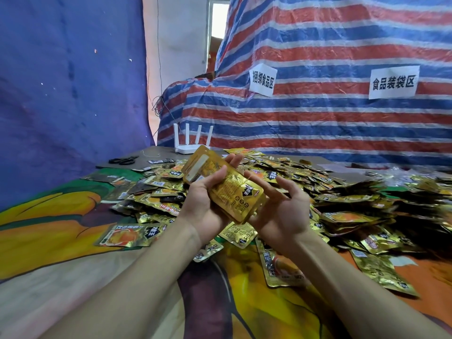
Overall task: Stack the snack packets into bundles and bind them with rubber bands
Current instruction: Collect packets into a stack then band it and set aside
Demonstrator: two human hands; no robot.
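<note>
**Squaring up a bundle before the band goes on**

The left hand (204, 204) is gripping a stack of snack packets (227, 189) tilted in the air above the bench (61, 216). Its thumb is lying across the printed back of the top packet and its fingers are curling up behind the far edge. The right hand (281, 214) is lying palm-up just beside it, fingers loosely spread and holding nothing I can make out, with the stack's lower corner touching it. Whether a rubber band is looped over those fingers is too fine to tell.

The step in hand looks like evening the stack. Doing it well probably means tapping the long edge flush against the right palm while the left thumb is pressing down, since slick foil will likely be sliding apart. The band should then be going round the middle, not a corner.

The packets are flat, round-cornered pouches in crinkled, glossy gold foil, printed in black and orange. A loose pile of packets (342, 192) is spreading across the bench behind and to the right of the hands. A smooth printed sheet in orange, yellow and green is covering the bench. Black scissors (123, 160) and a white router (193, 143) are sitting at its far edge. A shiny striped tarpaulin (342, 118) is hanging behind it.
</note>
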